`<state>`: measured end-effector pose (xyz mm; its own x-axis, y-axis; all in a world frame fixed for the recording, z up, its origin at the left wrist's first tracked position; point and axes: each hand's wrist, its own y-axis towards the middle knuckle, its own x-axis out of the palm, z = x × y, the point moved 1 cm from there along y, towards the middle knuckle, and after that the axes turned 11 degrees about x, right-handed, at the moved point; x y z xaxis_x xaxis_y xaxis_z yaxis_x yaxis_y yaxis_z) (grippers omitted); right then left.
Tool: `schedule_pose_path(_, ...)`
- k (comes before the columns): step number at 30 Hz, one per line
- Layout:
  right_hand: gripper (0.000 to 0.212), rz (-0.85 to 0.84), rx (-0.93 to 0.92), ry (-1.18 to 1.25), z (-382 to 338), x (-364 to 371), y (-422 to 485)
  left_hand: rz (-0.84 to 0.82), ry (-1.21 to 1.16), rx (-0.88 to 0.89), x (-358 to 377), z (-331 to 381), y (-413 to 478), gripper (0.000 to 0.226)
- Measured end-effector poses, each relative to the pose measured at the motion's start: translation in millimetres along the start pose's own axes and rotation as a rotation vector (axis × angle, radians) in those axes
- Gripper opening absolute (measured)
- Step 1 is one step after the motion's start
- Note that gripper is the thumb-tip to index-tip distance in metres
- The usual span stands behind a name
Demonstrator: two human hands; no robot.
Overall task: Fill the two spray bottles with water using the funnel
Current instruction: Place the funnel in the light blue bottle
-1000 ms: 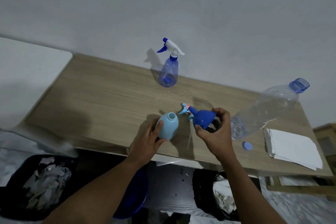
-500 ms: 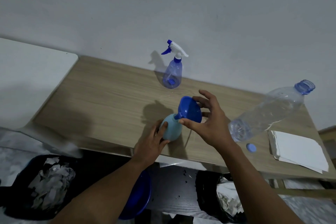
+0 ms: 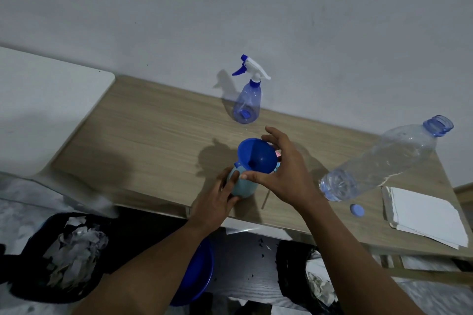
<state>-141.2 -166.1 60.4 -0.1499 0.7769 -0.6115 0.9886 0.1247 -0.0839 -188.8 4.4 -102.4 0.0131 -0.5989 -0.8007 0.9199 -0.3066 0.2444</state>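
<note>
Fingers of the left hand (image 3: 215, 202) curl round the pale-blue spray bottle (image 3: 242, 186) at the near edge of the table (image 3: 153, 135). The funnel (image 3: 257, 156) sits in its neck, stem down, and thumb and spread fingers of the right hand (image 3: 286, 176) pinch its rim. The open water bottle (image 3: 384, 161) stands rightward, nearer that hand.
</note>
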Motion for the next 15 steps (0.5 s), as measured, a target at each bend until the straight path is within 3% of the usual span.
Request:
schedule_pose_path(4, 0.113, 0.011, -0.002, 0.006, 3, 1, -1, 0.002, 0.000, 0.015, 0, 0, -1, 0.097)
schedule_pose_path(8, 0.107, 0.090, -0.006, 0.061, 10, -1, -5, 0.015, -0.010, 0.012, -1, 3, 0, 0.089)
schedule_pose_path(15, 0.042, 0.620, 0.142, 0.309, 69, -33, -45, 0.070, -0.026, 0.026, -4, 6, -1, 0.069)
